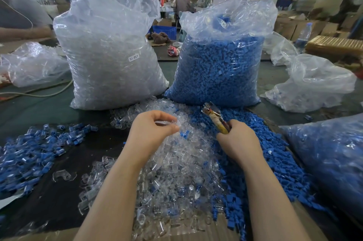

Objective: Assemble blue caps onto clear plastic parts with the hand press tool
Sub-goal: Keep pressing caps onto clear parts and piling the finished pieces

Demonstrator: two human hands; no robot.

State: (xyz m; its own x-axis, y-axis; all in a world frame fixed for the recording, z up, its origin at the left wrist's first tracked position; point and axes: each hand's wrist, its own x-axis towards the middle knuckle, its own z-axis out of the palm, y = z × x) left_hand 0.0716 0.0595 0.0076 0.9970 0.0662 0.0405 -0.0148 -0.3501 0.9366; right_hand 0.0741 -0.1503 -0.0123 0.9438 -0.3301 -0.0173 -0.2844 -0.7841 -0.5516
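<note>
Blue caps (261, 152) lie heaped to the right of the worker, directly under and around the right hand (238, 140), which is wrapped around the handles of the hand press tool (215, 118). The tool's long axis runs from that fist up and to the far left, its metal head hanging over the seam where blue meets clear. Left of it, the left hand (151, 130) has its fingertips pinched on what looks like one clear plastic part (169, 123), held just above the clear pile (176, 162).

The coming move, I judge, turns on the gap between pinched part and tool head: the head sits to the right and slightly farther off, near but not touching. A cap must come first, and the right hand is nearer those though occupied.

Behind stand a bag of clear parts (110, 48) and a bag of blue caps (222, 68). Finished pieces (39, 148) spread at near left. Nothing blocks the hands.
</note>
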